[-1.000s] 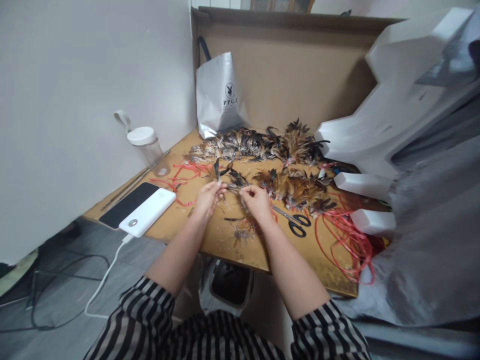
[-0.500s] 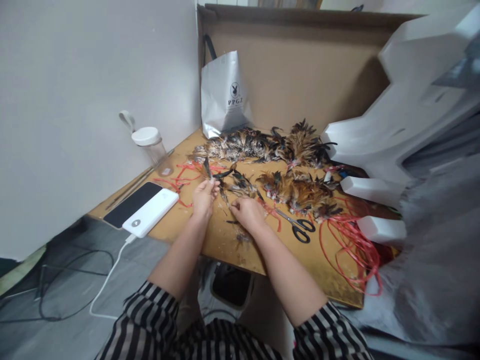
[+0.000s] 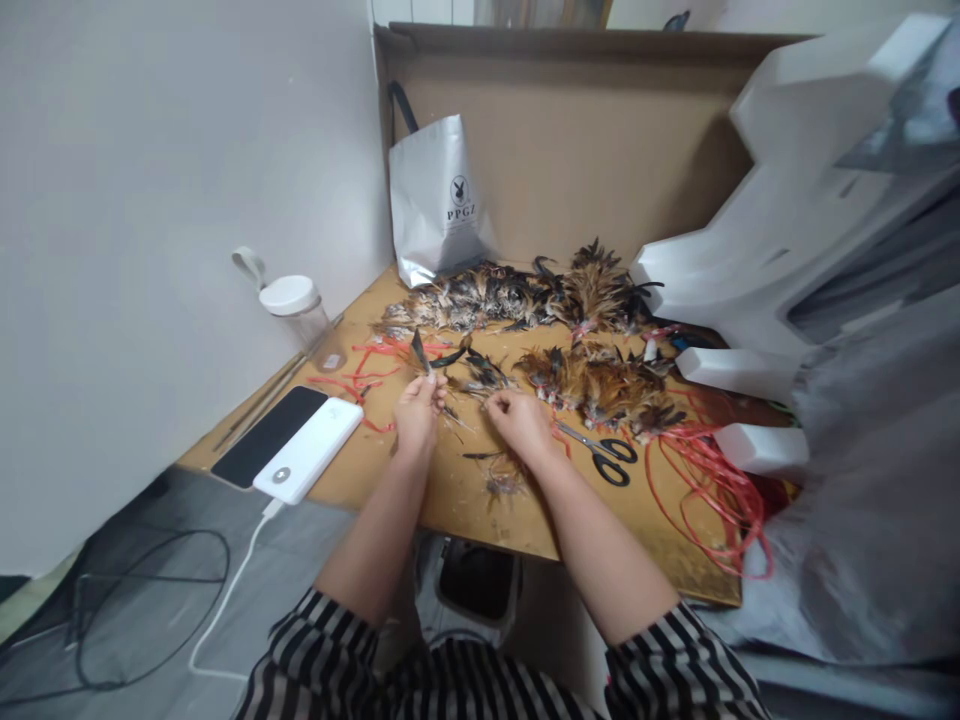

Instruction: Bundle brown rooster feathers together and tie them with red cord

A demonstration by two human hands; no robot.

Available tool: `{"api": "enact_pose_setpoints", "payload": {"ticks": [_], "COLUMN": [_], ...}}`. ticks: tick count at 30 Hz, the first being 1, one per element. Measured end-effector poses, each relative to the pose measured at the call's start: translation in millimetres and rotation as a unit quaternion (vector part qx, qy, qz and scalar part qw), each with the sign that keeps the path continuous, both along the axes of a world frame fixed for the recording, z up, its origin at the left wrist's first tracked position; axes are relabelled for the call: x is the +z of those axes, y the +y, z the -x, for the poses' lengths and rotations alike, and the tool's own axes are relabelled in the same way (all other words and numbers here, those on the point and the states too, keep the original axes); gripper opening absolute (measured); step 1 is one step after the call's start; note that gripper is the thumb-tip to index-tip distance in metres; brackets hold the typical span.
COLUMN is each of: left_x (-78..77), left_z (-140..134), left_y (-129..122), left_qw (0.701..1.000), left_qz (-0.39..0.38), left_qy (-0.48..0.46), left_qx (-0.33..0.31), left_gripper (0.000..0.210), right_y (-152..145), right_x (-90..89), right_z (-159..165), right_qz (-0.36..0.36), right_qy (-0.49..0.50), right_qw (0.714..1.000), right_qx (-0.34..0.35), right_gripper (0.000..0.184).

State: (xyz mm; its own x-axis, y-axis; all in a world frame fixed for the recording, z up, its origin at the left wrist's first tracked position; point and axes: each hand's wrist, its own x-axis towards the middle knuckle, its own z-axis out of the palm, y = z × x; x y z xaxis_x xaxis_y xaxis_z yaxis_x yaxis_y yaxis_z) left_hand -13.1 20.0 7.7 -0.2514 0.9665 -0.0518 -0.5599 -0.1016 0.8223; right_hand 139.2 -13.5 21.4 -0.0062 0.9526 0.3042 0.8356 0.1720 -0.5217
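My left hand [image 3: 420, 408] is closed in a pinch around a dark feather [image 3: 419, 350] that points up from the fingertips. To its right, my right hand [image 3: 521, 425] has thumb and fingers pinched together at the edge of a small pile of loose feathers [image 3: 487, 372]; what is between those fingertips is too small to make out. Tied brown-gold feather bunches [image 3: 600, 385] lie in a row beyond the right hand. Scissors [image 3: 609, 458] with black handles rest beside the right wrist. Some feather scraps [image 3: 504, 480] lie on the table between the forearms.
Red plastic strips [image 3: 360, 375] lie left, with a larger red tangle [image 3: 705, 490] at right. More feather bunches [image 3: 495, 295] line the back before a silver bag [image 3: 439, 200]. A lidded jar [image 3: 296, 305], phone [image 3: 266, 435] and white power bank [image 3: 309, 450] stand left; white foam [image 3: 757, 220] leans right.
My right hand has moved a little to the right, widening the gap from my left hand, which still pinches the feather. The whole view has shifted slightly.
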Motion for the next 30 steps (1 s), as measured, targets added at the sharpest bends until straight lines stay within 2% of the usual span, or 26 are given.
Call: {"api": "enact_pose_setpoints", "payload": {"ticks": [4,8,14,19,22,24,27,30], "left_x": [-3.4,-6.7,-9.8,-5.7,-5.5,-6.3,-6.7,-5.1], "left_z": [-5.3,-10.8,-16.4,-21.8,-23.6,-24.1,-24.8,-25.7], "left_y": [-1.7,-4.2,-5.2,-10.1,-11.3,-11.0,-10.8,-11.5], "left_qw": [1.0,0.997,0.989,0.984,0.985,0.986,0.986,0.987], "left_qz": [0.007,0.005,0.017,0.023,0.031,0.034,0.042,0.051], "left_qy": [0.013,0.038,0.089,0.11,0.103,0.097,0.086,0.066], "left_qx": [-0.026,-0.071,-0.118,-0.135,-0.133,-0.134,-0.133,-0.134], "left_gripper": [0.023,0.023,0.023,0.022,0.021,0.021,0.021,0.021], "right_y": [3.4,5.3,3.0,-0.9,-1.5,0.3,6.1,12.2], "right_x": [5.2,4.6,3.0,1.5,1.1,-0.4,-5.3,-10.5], "right_z": [-24.8,-36.1,-27.6,-16.8,-14.5,-16.1,-22.4,-28.7], "right_qz": [0.038,0.081,0.116,0.088,0.084,0.091,0.103,0.119], "right_qy": [0.009,0.009,-0.041,-0.12,-0.12,-0.072,0.073,0.234], "right_qw": [0.999,0.996,0.992,0.989,0.989,0.993,0.992,0.965], "right_qx": [-0.037,-0.039,-0.011,-0.01,-0.021,-0.028,-0.023,-0.003], "right_gripper": [0.021,0.021,0.017,0.017,0.017,0.016,0.016,0.02]}}
